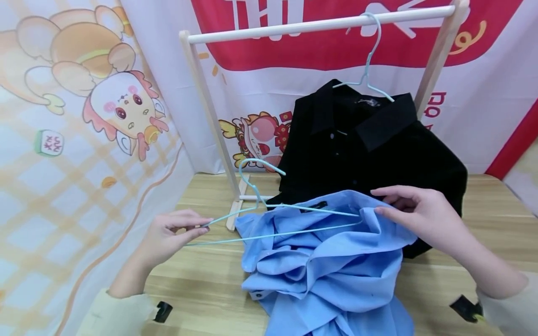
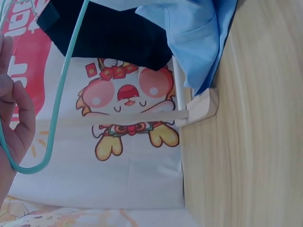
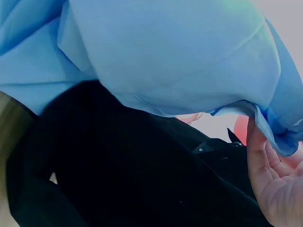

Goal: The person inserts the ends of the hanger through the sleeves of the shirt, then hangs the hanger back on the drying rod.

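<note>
My left hand (image 1: 168, 233) pinches one end of a light-blue wire hanger (image 1: 273, 234), whose hook points up and to the right. In the left wrist view the hanger's rounded corner (image 2: 57, 104) shows beside the fingers. The hanger's other end reaches into the collar opening of a blue button shirt (image 1: 336, 270), bunched and draped over the table. On the far side of that opening, my right hand (image 1: 424, 219) pinches the shirt's fabric between thumb and fingers. The right wrist view shows the blue cloth (image 3: 180, 56) hanging from the right fingers; the hanger's inserted tip is hidden.
Behind the blue shirt a black shirt (image 1: 378, 163) hangs on a second light-blue hanger (image 1: 368, 60) from a wooden rack (image 1: 286, 29). The rack's foot (image 1: 237, 205) stands on the wood-grain table (image 1: 201, 289). Printed cloths (image 1: 138, 186) enclose the left side and back.
</note>
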Action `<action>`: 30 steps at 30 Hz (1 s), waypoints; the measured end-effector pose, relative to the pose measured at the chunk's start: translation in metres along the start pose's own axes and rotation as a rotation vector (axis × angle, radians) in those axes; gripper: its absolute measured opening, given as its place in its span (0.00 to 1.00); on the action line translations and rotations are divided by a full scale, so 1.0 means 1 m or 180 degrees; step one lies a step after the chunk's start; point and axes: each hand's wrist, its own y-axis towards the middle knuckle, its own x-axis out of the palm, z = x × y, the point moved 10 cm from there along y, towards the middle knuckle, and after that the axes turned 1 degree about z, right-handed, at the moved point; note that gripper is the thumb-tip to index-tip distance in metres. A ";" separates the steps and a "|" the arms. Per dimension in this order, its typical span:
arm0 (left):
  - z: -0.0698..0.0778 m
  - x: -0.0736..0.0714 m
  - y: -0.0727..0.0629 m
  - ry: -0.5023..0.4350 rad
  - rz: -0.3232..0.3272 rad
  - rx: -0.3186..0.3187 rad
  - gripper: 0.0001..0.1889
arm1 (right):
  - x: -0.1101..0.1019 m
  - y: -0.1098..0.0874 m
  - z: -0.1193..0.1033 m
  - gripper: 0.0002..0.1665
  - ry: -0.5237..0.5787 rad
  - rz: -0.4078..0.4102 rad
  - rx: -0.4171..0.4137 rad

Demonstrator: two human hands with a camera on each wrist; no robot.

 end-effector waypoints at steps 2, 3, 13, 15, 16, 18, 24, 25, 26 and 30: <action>-0.002 0.005 0.001 0.0011 -0.0043 -0.0066 0.19 | -0.003 0.000 -0.004 0.20 -0.0185 0.0018 -0.0067; -0.003 0.007 0.001 0.0034 -0.0071 -0.0081 0.18 | -0.003 0.000 -0.006 0.20 -0.0255 -0.0009 -0.0094; 0.004 0.033 0.012 0.0012 -0.0331 0.0082 0.17 | -0.005 0.001 -0.028 0.13 -0.1281 -0.0425 -0.0321; 0.006 0.039 0.015 -0.0039 -0.0354 0.0108 0.17 | -0.007 0.001 -0.037 0.12 -0.1519 -0.0357 -0.0437; 0.008 0.041 0.017 -0.0053 -0.0355 0.0121 0.17 | -0.007 0.000 -0.042 0.11 -0.1599 -0.0316 -0.0506; 0.009 0.045 0.019 -0.0053 -0.0340 0.0134 0.16 | -0.009 0.000 -0.053 0.11 -0.1702 -0.0206 -0.0689; 0.012 0.053 0.024 -0.0084 -0.0208 0.0156 0.15 | -0.015 0.000 -0.065 0.15 -0.1545 -0.0051 -0.0861; 0.011 0.055 0.024 -0.0097 -0.0187 0.0145 0.15 | -0.015 -0.001 -0.064 0.15 -0.1508 -0.0052 -0.0845; 0.010 0.057 0.024 -0.0103 -0.0172 0.0125 0.14 | -0.015 -0.001 -0.063 0.15 -0.1469 -0.0058 -0.0835; 0.005 0.067 0.023 -0.0138 -0.0136 0.0096 0.13 | -0.017 -0.002 -0.060 0.15 -0.1242 -0.0029 -0.0842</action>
